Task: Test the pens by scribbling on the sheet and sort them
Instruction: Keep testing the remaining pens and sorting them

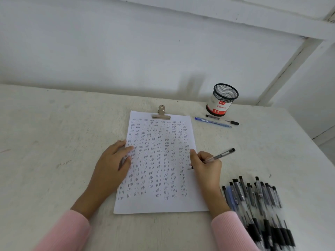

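Note:
A white sheet [159,203] lies in front of me, held by a metal clip [161,113] at its top and covered with rows of small scribbles. My left hand [112,165] rests flat on the sheet's left edge, fingers apart. My right hand [206,169] grips a clear pen with a black cap end [220,155], its tip touching the sheet's right edge. A heap of several black-gripped pens [257,205] lies at the lower right. A blue pen [213,122] and a black pen [223,119] lie side by side beyond the sheet.
A black mesh pen cup [222,100] with a red and white label stands at the back right, just behind the two loose pens. The white table [54,151] meets a white wall at the back; its right edge [308,134] drops off.

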